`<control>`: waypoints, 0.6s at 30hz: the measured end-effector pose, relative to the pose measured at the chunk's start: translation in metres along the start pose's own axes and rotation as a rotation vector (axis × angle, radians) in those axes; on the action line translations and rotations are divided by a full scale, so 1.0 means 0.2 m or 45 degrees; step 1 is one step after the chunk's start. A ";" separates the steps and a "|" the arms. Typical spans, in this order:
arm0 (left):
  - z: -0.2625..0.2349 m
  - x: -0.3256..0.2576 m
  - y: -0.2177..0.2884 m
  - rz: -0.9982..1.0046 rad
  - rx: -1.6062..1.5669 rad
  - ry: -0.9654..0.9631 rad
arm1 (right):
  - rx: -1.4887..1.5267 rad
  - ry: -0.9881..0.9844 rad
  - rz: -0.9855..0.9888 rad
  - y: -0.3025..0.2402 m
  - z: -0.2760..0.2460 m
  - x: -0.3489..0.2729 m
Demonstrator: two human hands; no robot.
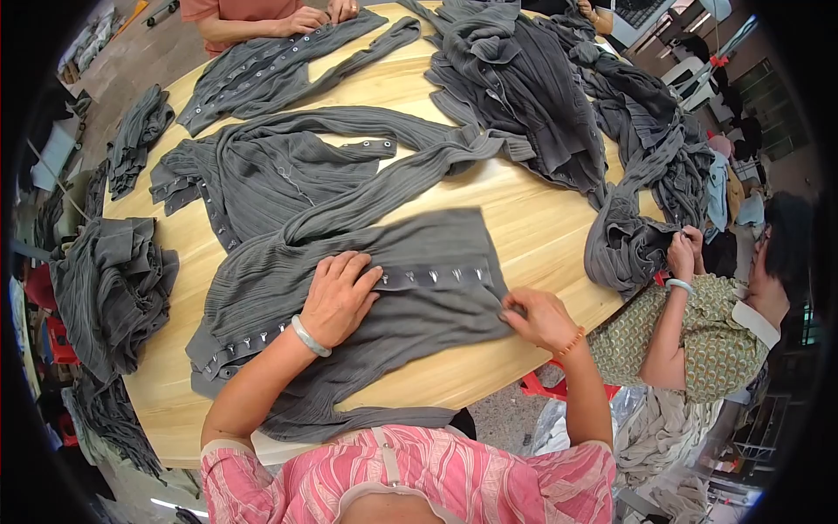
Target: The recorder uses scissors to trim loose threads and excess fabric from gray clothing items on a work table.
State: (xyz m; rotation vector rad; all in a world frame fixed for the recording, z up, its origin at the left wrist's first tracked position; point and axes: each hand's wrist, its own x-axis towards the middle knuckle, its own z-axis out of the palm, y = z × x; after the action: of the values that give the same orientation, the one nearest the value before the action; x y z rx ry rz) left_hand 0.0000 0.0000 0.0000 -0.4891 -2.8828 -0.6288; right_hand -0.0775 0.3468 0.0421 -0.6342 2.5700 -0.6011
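A dark grey ribbed long-sleeved top lies spread on the table in front of me, one sleeve stretched away over the table. Along its middle runs a front strip with several small metal fasteners. My left hand, with a pale bangle at the wrist, rests flat on the top beside this strip, fingers apart. At the right end of the top, my right hand pinches the hem edge between thumb and fingers. An orange bead bracelet circles that wrist.
The light wooden table holds another grey top beyond mine and a heap of grey garments at the far right. Folded grey garments hang over its left edge. Co-workers handle grey cloth across from me and at the right.
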 end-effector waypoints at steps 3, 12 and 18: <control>0.00 -0.01 0.07 0.127 -0.004 -0.026 | 0.025 -0.157 0.177 0.06 -0.01 -0.18; -0.02 -0.09 0.11 0.125 0.163 0.034 | -0.109 0.495 -0.269 -0.16 0.10 -0.09; -0.09 -0.18 0.09 0.020 0.167 0.102 | -0.263 0.389 -0.349 -0.07 0.14 0.02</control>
State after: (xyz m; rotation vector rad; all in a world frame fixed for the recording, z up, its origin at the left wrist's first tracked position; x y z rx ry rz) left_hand 0.0414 -0.0014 0.0149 -0.4570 -2.8183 -0.4422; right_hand -0.0625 0.3250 0.0254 -1.0499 2.8789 -0.5590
